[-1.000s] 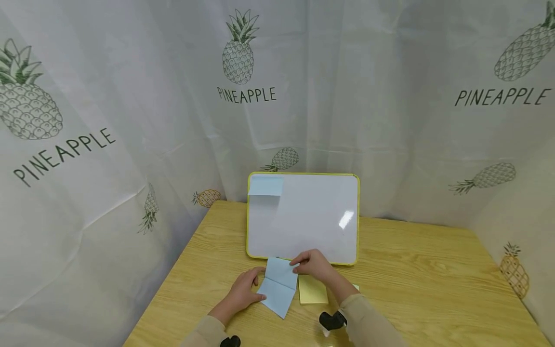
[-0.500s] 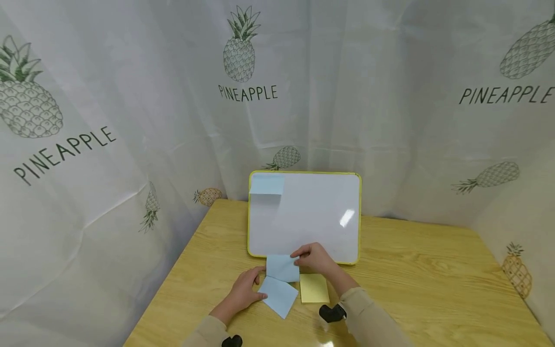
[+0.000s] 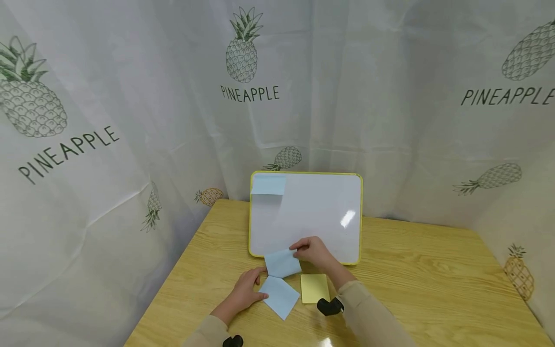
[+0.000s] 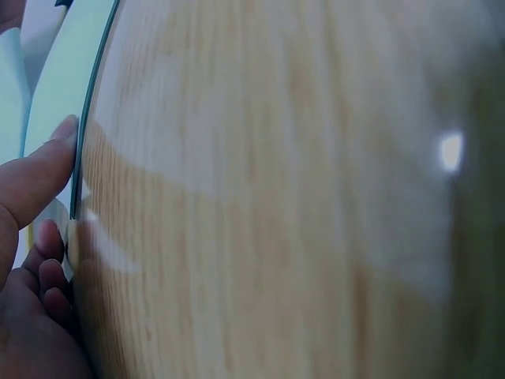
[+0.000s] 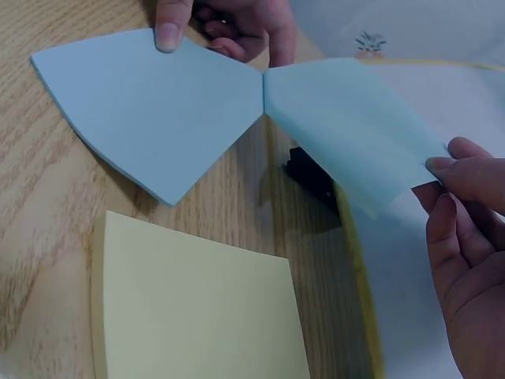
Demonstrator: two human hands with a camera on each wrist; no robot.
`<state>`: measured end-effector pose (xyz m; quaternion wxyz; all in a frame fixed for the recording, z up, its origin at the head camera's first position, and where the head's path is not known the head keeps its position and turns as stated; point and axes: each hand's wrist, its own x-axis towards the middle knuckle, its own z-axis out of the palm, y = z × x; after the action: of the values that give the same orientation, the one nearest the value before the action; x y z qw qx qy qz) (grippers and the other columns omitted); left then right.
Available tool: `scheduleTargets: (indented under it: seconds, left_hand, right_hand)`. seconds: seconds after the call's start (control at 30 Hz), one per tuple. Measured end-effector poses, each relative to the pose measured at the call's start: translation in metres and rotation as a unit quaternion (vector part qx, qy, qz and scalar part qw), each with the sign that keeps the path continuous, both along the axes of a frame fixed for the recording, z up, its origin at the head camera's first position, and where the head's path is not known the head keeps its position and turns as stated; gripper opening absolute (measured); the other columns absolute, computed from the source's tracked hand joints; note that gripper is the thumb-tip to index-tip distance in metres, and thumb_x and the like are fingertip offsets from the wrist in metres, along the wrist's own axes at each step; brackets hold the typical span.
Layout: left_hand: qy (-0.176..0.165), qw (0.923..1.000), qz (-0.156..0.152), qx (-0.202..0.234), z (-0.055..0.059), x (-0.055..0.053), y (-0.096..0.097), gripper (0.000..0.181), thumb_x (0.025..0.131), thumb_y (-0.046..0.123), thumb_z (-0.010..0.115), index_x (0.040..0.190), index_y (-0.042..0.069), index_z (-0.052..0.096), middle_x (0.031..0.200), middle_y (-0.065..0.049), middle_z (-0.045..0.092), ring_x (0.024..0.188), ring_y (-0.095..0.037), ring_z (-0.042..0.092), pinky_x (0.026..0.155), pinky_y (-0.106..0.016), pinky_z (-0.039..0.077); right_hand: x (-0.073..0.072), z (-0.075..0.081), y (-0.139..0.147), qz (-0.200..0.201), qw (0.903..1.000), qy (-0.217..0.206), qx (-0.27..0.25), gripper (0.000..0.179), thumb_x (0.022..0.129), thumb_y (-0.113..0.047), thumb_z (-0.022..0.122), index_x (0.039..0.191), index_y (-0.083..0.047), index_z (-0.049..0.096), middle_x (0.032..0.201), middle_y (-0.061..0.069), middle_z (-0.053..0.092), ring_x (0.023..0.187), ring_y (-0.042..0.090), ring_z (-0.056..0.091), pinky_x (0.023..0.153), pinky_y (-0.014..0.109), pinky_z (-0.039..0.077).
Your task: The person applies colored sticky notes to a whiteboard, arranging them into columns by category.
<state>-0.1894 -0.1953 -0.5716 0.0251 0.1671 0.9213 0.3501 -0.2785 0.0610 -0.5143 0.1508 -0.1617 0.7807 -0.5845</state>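
My left hand (image 3: 245, 292) grips a blue sticky note pad (image 3: 279, 298) just over the table, thumb on its top face and the other fingers along its far left side. From the pad's far edge a single blue sticky note (image 3: 283, 263) lifts away, joined to it only by a narrow corner. My right hand (image 5: 473, 229) pinches that sheet's far right corner between thumb and fingers and bends it upward. In the right wrist view the sheet (image 5: 347, 118) overlaps the whiteboard's lower edge. A yellow sticky note pad (image 3: 314, 288) lies on the table under my right forearm.
Behind the hands a whiteboard (image 3: 312, 217) with a yellow frame leans at the back of the wooden table (image 3: 416, 270). Another blue sticky note (image 3: 269, 185) is stuck at its upper left. A white pineapple-print curtain (image 3: 355, 96) hangs around the table.
My right hand has moved slightly up and away, pulling the blue sheet farther from the pad, so the strip joining them has narrowed to a corner. The left hand holds still.
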Motion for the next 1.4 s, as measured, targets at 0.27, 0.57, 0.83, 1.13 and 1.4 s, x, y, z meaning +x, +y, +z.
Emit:
scheduleTargets:
  seconds: [0.27,0.57,0.83,1.13,1.4]
  left_hand:
    - [-0.01,0.9999,-0.001,0.006,0.003,-0.001,0.002,0.062,0.08,0.02,0.082,0.134,0.011,0.052,0.084,0.003,0.039,0.081,-0.013,0.036,0.072,-0.033,0.03]
    - [0.021,0.9997,-0.008,0.012,0.001,-0.002,0.001,0.058,0.079,0.017,0.082,0.129,0.007,0.055,0.082,0.006,0.037,0.079,-0.013,0.036,0.07,-0.033,0.03]
    - [0.028,0.9995,-0.011,0.004,0.002,-0.003,0.001,0.039,0.083,0.013,0.078,0.119,0.012,0.063,0.081,0.007,0.039,0.08,-0.01,0.037,0.073,-0.031,0.03]
    - [0.008,0.9992,0.007,0.039,0.001,-0.01,0.004,0.029,0.087,0.01,0.073,0.115,0.006,0.066,0.076,0.006,0.044,0.07,-0.008,0.039,0.066,-0.028,0.035]
    - [-0.089,0.9746,0.049,0.199,0.047,-0.017,0.009,0.052,0.094,0.012,0.067,0.142,0.006,0.047,0.093,-0.004,0.058,0.081,-0.024,0.057,0.072,-0.035,0.049]
  right_hand:
    - [-0.002,0.007,0.0,-0.038,0.9993,0.002,0.008,0.016,0.087,0.003,0.07,0.101,0.0,0.075,0.092,0.008,0.067,0.084,0.02,0.064,0.075,0.032,0.054]
    - [-0.006,0.012,0.007,-0.056,0.9982,0.018,-0.008,0.017,0.086,-0.003,0.073,0.103,-0.004,0.075,0.095,0.006,0.067,0.084,0.02,0.063,0.075,0.033,0.053]
    - [-0.004,0.022,0.015,-0.067,0.9966,0.009,-0.047,0.021,0.085,-0.006,0.076,0.105,0.0,0.073,0.089,0.005,0.067,0.081,0.023,0.064,0.078,0.043,0.053]
    - [0.003,0.019,0.019,-0.087,0.993,-0.007,-0.08,0.018,0.086,-0.004,0.075,0.102,0.002,0.071,0.094,0.007,0.07,0.081,0.019,0.065,0.072,0.038,0.052]
    - [0.009,0.019,0.02,-0.106,0.9872,-0.004,-0.119,0.018,0.085,-0.004,0.076,0.092,0.003,0.06,0.078,0.01,0.066,0.061,0.024,0.064,0.057,0.032,0.049]
